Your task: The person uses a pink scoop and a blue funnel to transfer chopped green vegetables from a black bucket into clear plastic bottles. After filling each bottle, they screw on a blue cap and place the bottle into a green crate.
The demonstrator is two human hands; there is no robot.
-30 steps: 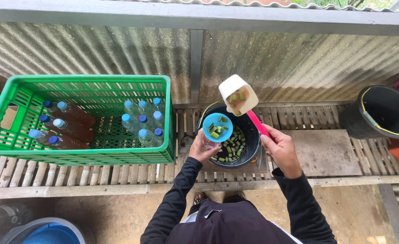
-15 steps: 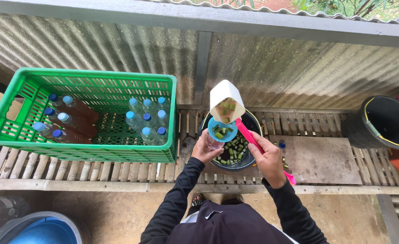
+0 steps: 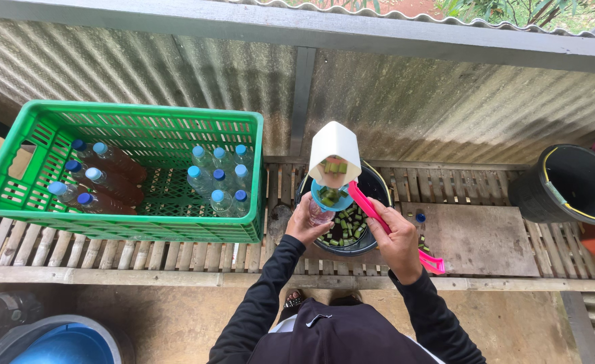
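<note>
So the right hand (image 3: 400, 237) had its grip wrapped around the pink handle of a white scoop (image 3: 335, 154), tipped mouth-down so green chunks were sliding out of it into a blue funnel (image 3: 331, 196). The funnel sat in the neck of a clear plastic bottle (image 3: 319, 214), and the left hand (image 3: 305, 222) had its grip closed around that bottle, holding it upright right over the black basin (image 3: 377, 185). The basin itself sat on the slatted bamboo counter (image 3: 108, 251), about midway along it and close to the front edge, with more of the green cut pieces (image 3: 348, 226) floating in dark liquid inside. Just left of the basin, touching or nearly so, was a green plastic crate (image 3: 125, 121) holding a bunch of blue-capped bottles (image 3: 218, 176), some standing, some lying down. A loose blue cap (image 3: 419, 217) lay on the flat board to the right of the basin. Further toward the right end sat a black bucket (image 3: 567, 185), well apart from the hands.
</note>
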